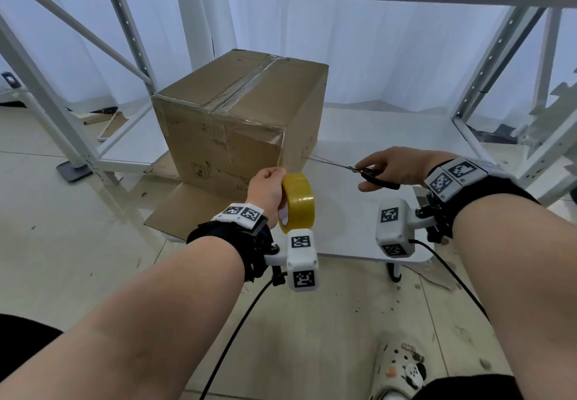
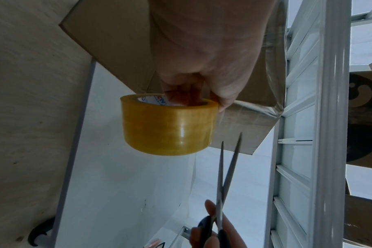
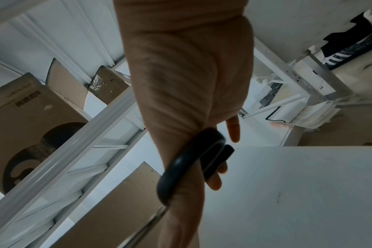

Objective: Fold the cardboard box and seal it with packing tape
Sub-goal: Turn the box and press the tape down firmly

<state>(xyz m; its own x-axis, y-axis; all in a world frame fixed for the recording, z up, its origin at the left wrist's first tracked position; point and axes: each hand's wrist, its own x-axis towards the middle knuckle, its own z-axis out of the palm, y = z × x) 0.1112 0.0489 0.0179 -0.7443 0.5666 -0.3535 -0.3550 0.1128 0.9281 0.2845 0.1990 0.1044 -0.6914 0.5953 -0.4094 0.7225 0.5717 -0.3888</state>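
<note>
While the cardboard box point(image 1: 240, 112) sat closed on the white table point(image 1: 390, 137) with a strip of clear tape already running along its top seam and down the near face, the person looked to be at the cutting step of the sealing job. Their left hand point(image 1: 267, 195) held the yellowish tape roll point(image 1: 298, 203) just in front of the box's near corner, fingers curled into the core and thumb on the outside, so it had a firm hold. From the left wrist view you could make out a stretch of clear tape running from the roll up toward the box's corner, though it was so see-through I couldn't swear exactly where it ended. The right hand point(image 1: 393, 168) had its fingers through the black loops of the scissors point(image 1: 359, 171), and the blades were parted a little and pointed at the gap between roll and box. So my guess was that the next move needed the left hand to keep that strip taut while the blades went around it and closed, close to the roll. After that the loose end would want pressing down flat on the cardboard. Slack tape would probably just fold and stick to itself or the blades. 1 flat piece of cardboard point(image 1: 187, 209) lay under the box, sticking out over the table edge.
</note>
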